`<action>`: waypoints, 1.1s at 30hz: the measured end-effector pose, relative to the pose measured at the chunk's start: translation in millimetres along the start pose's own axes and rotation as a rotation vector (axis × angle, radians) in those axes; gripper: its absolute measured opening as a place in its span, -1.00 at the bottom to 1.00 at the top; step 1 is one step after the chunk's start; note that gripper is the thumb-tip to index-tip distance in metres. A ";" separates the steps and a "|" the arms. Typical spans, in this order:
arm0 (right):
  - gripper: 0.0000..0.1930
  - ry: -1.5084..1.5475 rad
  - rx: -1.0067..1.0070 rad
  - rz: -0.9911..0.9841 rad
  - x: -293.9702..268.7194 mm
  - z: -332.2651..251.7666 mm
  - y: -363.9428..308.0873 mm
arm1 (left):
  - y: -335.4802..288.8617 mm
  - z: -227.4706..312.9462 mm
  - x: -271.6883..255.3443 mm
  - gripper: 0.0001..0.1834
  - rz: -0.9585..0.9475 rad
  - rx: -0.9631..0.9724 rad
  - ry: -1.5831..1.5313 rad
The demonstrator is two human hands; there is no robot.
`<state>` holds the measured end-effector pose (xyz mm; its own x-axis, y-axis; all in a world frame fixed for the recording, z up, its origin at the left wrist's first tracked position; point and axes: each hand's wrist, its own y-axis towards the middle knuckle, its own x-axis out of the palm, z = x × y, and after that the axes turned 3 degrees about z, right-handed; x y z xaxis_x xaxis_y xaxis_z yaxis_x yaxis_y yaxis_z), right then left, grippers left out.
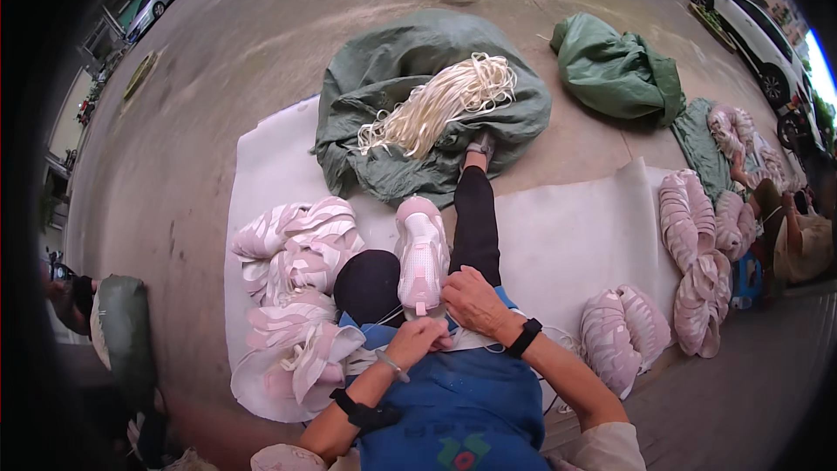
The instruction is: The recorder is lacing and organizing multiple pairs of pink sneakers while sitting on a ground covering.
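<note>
A pink and white shoe upper [422, 249] lies lengthwise between my knees, its rounded end pointing away from me. My right hand [478, 303] is closed at its near right side, fingertips against the edge. Just below the near end, my left hand [418, 340] has its fingers pinched together; what they hold is too small to make out. Thin white cord shows around both hands. A blue apron [462, 401] covers my lap beneath them. Loose pink and white uppers [305, 244] are piled to my left, beside my knee.
A bundle of cream laces [449, 105] rests on a green sack [366, 78] ahead. Another green sack [615, 70] lies at far right. White sheeting [567, 227] covers the ground. Stacked uppers [623, 331] stand on the right, near another person [802, 240]. A white car [750, 35] is parked beyond.
</note>
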<state>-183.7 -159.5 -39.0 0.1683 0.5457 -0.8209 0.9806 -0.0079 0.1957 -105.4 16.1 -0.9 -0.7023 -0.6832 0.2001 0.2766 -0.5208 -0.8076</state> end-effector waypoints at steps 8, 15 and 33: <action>-0.49 0.094 0.063 0.053 -19.8 -34.9 14.1 | -51.4 40.7 -6.0 -0.80 0.674 1.183 0.988; -0.61 0.175 0.045 -0.031 -14.6 -31.4 10.7 | -53.1 21.8 -5.2 -0.86 0.441 0.720 1.197; -0.77 0.172 0.166 0.148 -35.3 -21.2 -17.3 | -39.5 38.2 -75.8 -0.75 0.309 0.245 0.954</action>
<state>-208.8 -160.8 -2.1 0.3056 0.6622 -0.6842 0.9520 -0.2275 0.2050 -38.1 68.9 37.0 -0.7767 -0.1700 -0.6065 0.5842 -0.5545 -0.5927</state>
